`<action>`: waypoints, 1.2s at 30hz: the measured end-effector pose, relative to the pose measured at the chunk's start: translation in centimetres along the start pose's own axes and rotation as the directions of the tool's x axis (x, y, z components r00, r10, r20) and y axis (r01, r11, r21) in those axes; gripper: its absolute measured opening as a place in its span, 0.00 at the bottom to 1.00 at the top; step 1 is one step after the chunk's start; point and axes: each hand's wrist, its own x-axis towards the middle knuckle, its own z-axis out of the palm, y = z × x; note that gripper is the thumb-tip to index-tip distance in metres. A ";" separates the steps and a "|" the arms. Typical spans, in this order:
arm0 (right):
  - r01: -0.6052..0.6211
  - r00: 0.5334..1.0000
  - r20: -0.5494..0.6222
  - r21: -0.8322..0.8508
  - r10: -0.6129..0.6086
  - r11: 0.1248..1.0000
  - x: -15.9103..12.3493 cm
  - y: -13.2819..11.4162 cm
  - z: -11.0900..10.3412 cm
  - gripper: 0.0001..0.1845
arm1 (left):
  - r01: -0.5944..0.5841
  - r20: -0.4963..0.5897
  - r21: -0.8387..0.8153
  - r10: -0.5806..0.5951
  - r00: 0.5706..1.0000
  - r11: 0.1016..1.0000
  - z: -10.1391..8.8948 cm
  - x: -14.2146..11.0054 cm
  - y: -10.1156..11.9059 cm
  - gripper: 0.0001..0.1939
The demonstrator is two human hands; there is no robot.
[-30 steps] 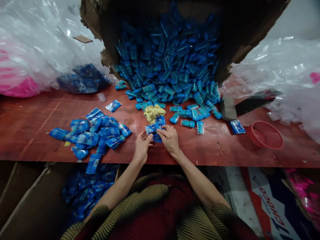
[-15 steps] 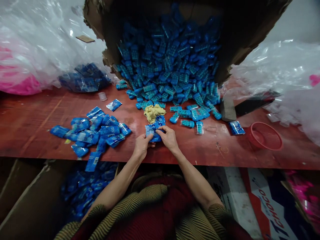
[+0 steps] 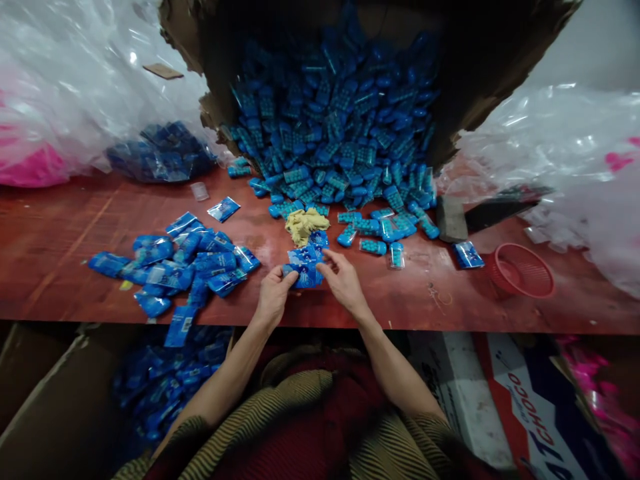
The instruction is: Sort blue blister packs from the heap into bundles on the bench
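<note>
My left hand (image 3: 274,293) pinches the left end of a flat blue printed wrapper (image 3: 303,272) between thumb and fingers, above the front part of the table. At the wrapper's right edge, my right hand (image 3: 344,281) has its thumb and index fingertips on it. Just beyond lie more blue printed wrappers (image 3: 319,239), beside a crumpled lump of yellow putty-like material (image 3: 305,225). Small clear bottles with blue caps and blue beads (image 3: 373,247) lie scattered to the right. On the left is a pile of bottles in blue wrappers (image 3: 170,273).
A torn cardboard box (image 3: 183,33) spills a heap of blue bottles (image 3: 345,133) onto the red table (image 3: 60,227). A red basket (image 3: 523,270) and a grey block (image 3: 451,219) stand right. Clear plastic bags (image 3: 90,87) line the back. Below the edge sits a blue-filled carton (image 3: 35,393).
My hands have moved slightly apart, and the wrapper between them shows more of its printed face. The right fingers have loosened a little. The whole view has shifted slightly.
</note>
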 end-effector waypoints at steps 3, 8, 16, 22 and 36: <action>-0.187 0.972 0.201 0.358 0.120 0.915 0.0 0.4 0.5 0.16 | -0.010 0.061 0.038 0.008 0.998 0.999 0.6 0.2 -0.1 0.15; -0.225 0.973 0.153 0.454 0.174 0.862 -0.2 0.8 1.6 0.13 | 0.043 0.037 0.002 -0.043 0.998 0.999 1.4 0.3 -0.2 0.17; -0.093 0.994 -0.037 0.261 0.106 0.961 -1.2 0.3 1.5 0.18 | 0.060 0.005 -0.025 -0.060 0.998 0.998 2.7 0.6 0.0 0.20; -0.038 0.994 -0.085 0.278 0.064 0.960 -1.8 -0.4 0.7 0.21 | 0.173 0.201 0.034 -0.176 0.964 0.984 2.0 0.2 0.8 0.19; 0.066 0.985 -0.063 -0.717 -0.159 0.694 10.2 1.6 -7.4 0.19 | 0.292 0.176 0.014 -0.289 0.941 0.956 0.8 -0.6 -0.4 0.16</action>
